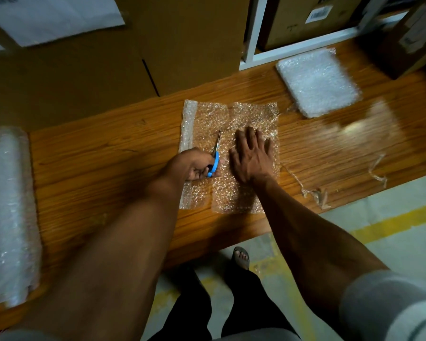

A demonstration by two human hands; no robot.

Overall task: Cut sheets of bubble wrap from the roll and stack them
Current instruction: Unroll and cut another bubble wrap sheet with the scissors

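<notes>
A clear sheet of bubble wrap (246,114) lies flat on the wooden table (108,153). My left hand (194,164) holds blue-handled scissors (215,156), blades pointing away along a cut partway up the sheet. A narrow strip lies left of the cut. My right hand (252,153) presses flat on the sheet, fingers spread, just right of the blades. The bubble wrap roll (8,212) rests at the table's left end. A stack of cut sheets (317,82) sits at the far right of the table.
Cardboard boxes (108,57) stand against the back of the table, and a white shelf frame (300,43) holds more boxes. Thin plastic scraps (315,193) lie near the table's right front edge. My legs and a foot (241,257) show below, on a floor with yellow lines.
</notes>
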